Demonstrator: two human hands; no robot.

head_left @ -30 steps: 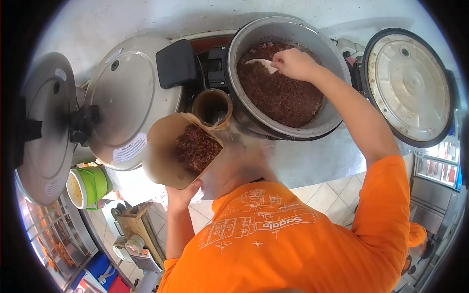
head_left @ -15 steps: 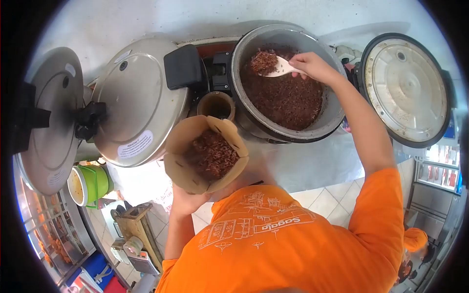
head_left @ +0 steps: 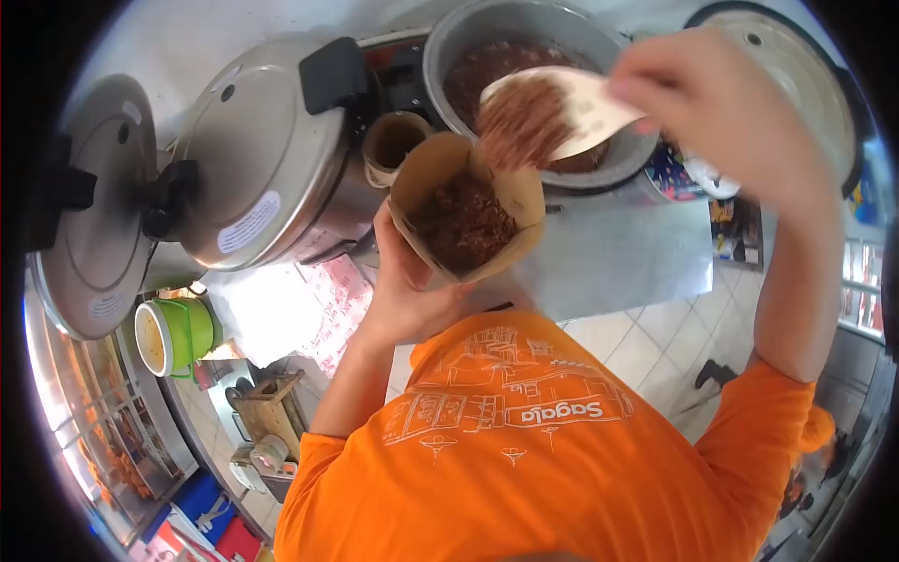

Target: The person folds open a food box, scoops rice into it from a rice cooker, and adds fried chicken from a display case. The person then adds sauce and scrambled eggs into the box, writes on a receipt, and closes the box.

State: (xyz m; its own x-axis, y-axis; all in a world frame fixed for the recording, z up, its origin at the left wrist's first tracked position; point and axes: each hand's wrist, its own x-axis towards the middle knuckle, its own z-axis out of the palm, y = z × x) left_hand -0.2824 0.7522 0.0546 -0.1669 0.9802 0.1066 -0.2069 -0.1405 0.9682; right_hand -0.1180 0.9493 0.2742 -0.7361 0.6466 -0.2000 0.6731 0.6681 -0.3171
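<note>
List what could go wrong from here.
Spill: the loose reddish rice on the paddle overlaps the cardboard box at its edge in this view; a tilt too soon could drop grains outside onto the metal worktop.

Tipping: only the left hand supports the box, so a bump from the paddle in the right hand might tip it.

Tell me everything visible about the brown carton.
The carton is plain brown and looks like paperboard, with an open top, creased walls and an uneven rim. Reddish-brown grains lie inside, below the rim. Its mouth faces the camera; its base is hidden. The left hand grips its near side; the loaded pale paddle is at its upper-right edge in the view, contact unclear.
</note>
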